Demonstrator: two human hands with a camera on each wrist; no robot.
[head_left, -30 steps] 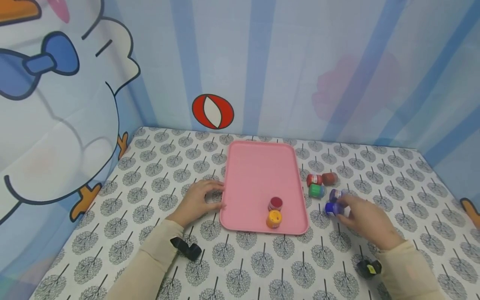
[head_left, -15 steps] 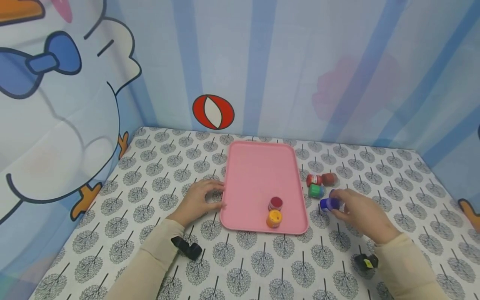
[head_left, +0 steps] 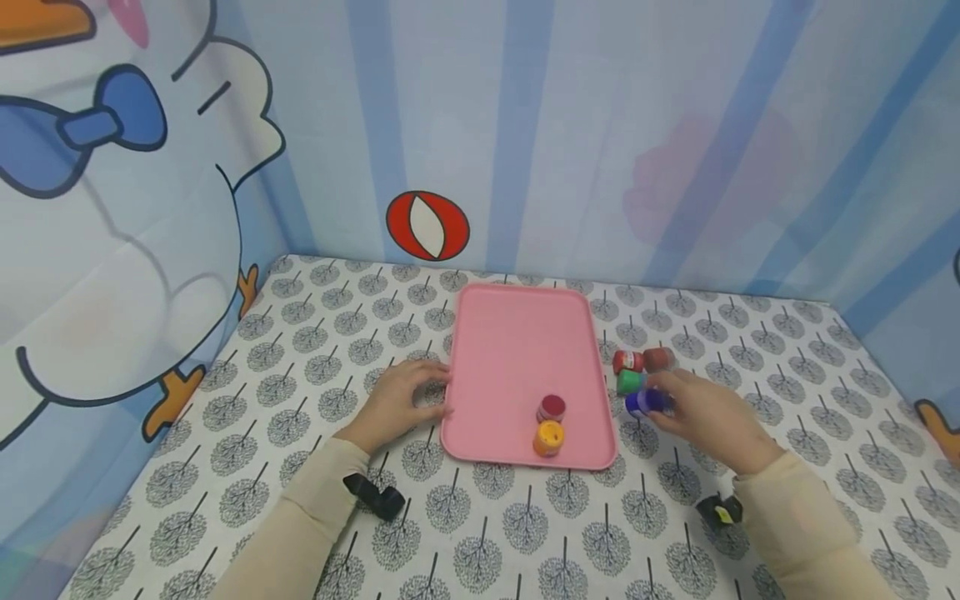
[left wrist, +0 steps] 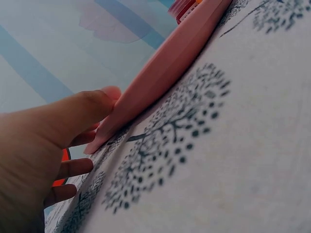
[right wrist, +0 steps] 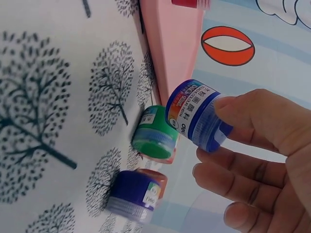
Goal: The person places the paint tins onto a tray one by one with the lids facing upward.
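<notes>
My right hand (head_left: 708, 417) pinches a blue paint jar (right wrist: 194, 114) between thumb and fingers, lifted and tilted just right of the pink tray (head_left: 525, 342). A green paint jar (right wrist: 154, 133) and a dark purple paint jar (right wrist: 133, 196) lie below it in the right wrist view. The head view has the purple one hidden by the hand. My left hand (head_left: 397, 404) rests at the tray's left edge, its thumb touching the rim and its fingers loosely bent. Inside the tray, near its front right corner, are a dark red paint jar (head_left: 551, 407) and a yellow paint jar (head_left: 548, 438).
Beyond the green jar, a red paint jar (head_left: 627, 361) and a brown paint jar (head_left: 658, 359) lie side by side on the tree-patterned tablecloth (head_left: 480, 533). A printed fabric backdrop (head_left: 570, 150) rises behind the table.
The right hand has drawn the blue jar away from the purple jar and moved it left, towards the tray. My left hand and the tray have stayed in place.
</notes>
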